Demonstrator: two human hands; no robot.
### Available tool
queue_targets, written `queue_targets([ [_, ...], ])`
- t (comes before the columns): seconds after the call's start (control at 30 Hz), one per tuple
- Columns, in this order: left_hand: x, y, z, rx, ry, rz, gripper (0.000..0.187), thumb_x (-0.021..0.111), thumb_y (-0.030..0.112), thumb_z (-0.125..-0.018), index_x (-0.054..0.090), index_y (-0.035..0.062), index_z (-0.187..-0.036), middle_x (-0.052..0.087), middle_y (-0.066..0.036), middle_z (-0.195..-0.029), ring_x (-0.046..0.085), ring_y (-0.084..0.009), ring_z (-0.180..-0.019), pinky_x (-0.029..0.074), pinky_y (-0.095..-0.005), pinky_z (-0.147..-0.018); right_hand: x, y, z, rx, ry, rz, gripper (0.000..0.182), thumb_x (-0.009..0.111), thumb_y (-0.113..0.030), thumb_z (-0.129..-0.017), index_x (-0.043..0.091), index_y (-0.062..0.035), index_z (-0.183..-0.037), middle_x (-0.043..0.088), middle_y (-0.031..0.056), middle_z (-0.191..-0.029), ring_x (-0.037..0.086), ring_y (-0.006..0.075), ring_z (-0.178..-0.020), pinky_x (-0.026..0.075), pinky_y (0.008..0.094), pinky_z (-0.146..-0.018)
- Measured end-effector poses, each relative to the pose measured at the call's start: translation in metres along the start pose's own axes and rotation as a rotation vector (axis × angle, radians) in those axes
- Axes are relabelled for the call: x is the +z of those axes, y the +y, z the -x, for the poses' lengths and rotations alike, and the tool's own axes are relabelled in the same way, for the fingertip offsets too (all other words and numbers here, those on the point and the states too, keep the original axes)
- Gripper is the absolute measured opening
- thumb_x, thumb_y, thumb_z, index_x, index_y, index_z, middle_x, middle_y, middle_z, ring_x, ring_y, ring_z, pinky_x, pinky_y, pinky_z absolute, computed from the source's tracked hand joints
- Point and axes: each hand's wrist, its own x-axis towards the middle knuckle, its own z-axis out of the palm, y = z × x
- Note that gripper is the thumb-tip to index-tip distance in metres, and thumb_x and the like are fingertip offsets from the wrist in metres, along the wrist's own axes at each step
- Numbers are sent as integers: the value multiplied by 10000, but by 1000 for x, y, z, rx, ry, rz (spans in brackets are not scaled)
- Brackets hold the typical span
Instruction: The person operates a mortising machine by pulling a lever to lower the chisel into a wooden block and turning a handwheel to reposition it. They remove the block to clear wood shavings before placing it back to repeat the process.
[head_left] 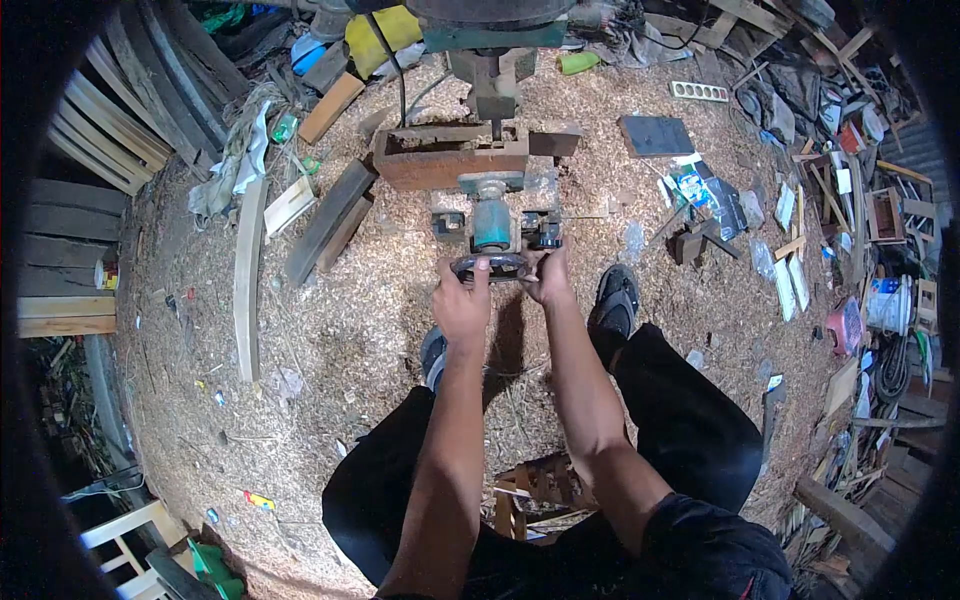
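Observation:
A green-painted machine (492,222) stands at top centre, with a dark round handwheel (490,267) on its near side. My left hand (463,303) is closed on the wheel's left side, its thumb over the rim. At the wheel's right side my right hand (547,277) has its fingers closed round the rim, partly hidden, just below a black knob (549,234). Behind the wheel, a wooden block with a long slot (450,168) is held on the machine. A vertical tool (496,125) comes down at the block's right part.
Wood shavings cover the floor (360,320). Dark boards (330,222) and a long pale strip (247,280) lie to the left. A dark plate (656,136), a power strip (699,92) and plastic wrappers (700,187) lie to the right. A slatted wooden seat (545,485) is beneath me.

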Motion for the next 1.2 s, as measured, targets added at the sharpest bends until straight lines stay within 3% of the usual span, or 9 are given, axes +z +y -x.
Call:
queue_targets([
  [0.13,-2,2,-1,-21,-17,-20,794,537,637,-880,495,-51,-1273,656,-315,-806,651,-498,-797,507,-557,-717,-9,17,10,-812,294,683,609,290,-601,-1005,562,-60,-1066,586,52,-753,454,136,-530,362,270,-451],
  [0.3,0,1,-1,6,4,-28,792,530,639,-884,496,-51,-1271,657,-313,-802,652,-496,-785,509,-555,-717,-42,0,-26,135,-114,61,467,384,-468,-1031,535,-72,-832,512,-15,-669,513,122,-599,448,276,-551],
  [0.43,-3,3,1,2,12,-17,792,538,641,-876,504,-45,-1269,660,-311,-810,652,-495,-791,509,-557,-720,12,10,15,-1243,609,719,494,405,-439,-1028,580,-16,-844,577,86,-669,591,193,-629,502,382,-508],
  [0.53,-1,1,1,-9,13,-42,794,543,643,-869,505,-40,-1272,662,-308,-815,652,-495,-793,507,-559,-721,8,6,31,-882,389,676,528,406,-461,-1021,565,-12,-793,569,100,-643,571,221,-599,481,409,-512],
  [0.6,1,-1,0,-12,13,-57,799,545,645,-866,502,-39,-1275,663,-304,-813,652,-492,-793,507,-560,-720,-59,-10,-30,310,-105,-150,457,356,-413,-1028,531,-53,-808,525,98,-612,479,239,-518,439,382,-511],
  [0.77,6,-8,-1,-10,-6,19,799,547,647,-862,502,-32,-1280,665,-292,-800,655,-484,-788,506,-561,-715,-4,5,34,-1510,483,769,487,404,-436,-1002,629,-4,-1032,533,78,-584,513,273,-524,466,421,-611],
  [0.9,7,-8,-1,16,28,18,753,554,639,-863,514,-12,-1238,660,-282,-768,653,-480,-753,507,-557,-688,-47,27,33,-536,189,1253,455,493,-326,-984,588,51,-1221,664,244,-996,654,332,-866,481,459,-771],
  [1.13,2,-1,3,16,61,30,766,554,639,-866,526,-31,-1234,660,-292,-771,656,-485,-754,516,-551,-679,-74,34,9,-618,84,1447,432,623,-157,-915,537,36,-1292,633,151,-878,617,253,-784,494,342,-677],
  [1.2,4,-2,-1,30,60,18,766,555,633,-870,522,-41,-1234,664,-289,-784,657,-484,-761,517,-550,-681,-63,33,16,-1025,111,1186,399,632,-192,-909,567,41,-1227,649,188,-914,636,293,-811,508,375,-722],
])
